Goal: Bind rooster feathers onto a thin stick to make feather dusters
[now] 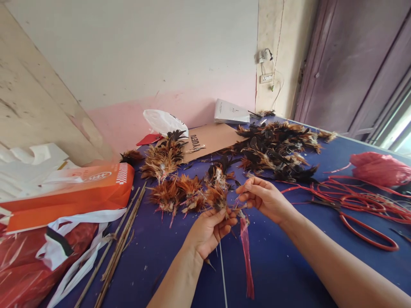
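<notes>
My left hand [209,229] is closed around a small bunch of brown feathers [217,196] just above the blue table [282,265]. My right hand [260,196] pinches at the same bunch from the right, fingers curled. A red plastic strip [246,252] hangs down from between the two hands onto the table. Several tied brown feather bundles [175,194] lie just beyond my left hand. A big loose pile of dark and brown feathers [276,149] lies farther back on the right.
Thin sticks [120,244] lie at the left beside red, white and orange plastic bags [64,201]. Red-handled scissors [366,229] and red strips [359,196] lie at the right, with a red bag [380,167] behind. Flat cardboard [210,139] and white bags sit near the wall.
</notes>
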A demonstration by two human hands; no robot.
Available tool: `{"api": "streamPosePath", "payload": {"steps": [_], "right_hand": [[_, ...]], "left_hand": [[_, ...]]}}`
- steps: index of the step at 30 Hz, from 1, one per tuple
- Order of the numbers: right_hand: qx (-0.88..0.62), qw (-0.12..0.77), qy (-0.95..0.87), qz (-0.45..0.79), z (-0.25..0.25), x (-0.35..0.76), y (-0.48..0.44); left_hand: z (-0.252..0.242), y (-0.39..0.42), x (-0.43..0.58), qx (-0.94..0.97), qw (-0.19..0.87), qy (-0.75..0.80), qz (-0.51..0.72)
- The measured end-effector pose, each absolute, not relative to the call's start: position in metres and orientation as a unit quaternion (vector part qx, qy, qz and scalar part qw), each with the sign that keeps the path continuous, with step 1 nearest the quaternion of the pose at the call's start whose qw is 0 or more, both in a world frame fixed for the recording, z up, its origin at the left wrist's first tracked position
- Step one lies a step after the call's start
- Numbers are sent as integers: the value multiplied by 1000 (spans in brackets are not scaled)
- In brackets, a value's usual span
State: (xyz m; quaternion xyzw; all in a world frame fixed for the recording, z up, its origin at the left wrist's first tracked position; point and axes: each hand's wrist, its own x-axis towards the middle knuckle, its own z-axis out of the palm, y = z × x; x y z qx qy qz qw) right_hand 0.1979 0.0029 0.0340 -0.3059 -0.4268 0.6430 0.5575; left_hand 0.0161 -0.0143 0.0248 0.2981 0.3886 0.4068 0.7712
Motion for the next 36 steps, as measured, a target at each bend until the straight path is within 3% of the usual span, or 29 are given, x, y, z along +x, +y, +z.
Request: {"api": "streamPosePath", "payload": {"steps": [14,18,23,26,31,36], "right_hand": [[-304,529,-511,605,35,185,-4],[-359,502,-625,478,36,175,-14],[-372,386,-811,233,38,164,-27],[-374,327,-848,183,41,162,-28],[-440,307,-817,212,46,176,-14],[-415,301,-746,426,34,194,6]], "left_hand": [[15,-10,19,493,608,478,399],[13,-8,17,517,594,485,381],[7,-14,23,592,564,487,308],[6,-20,27,646,546,456,277],[5,-26,28,689,571,377,240],[10,-30,28,676,597,347,258]]}}
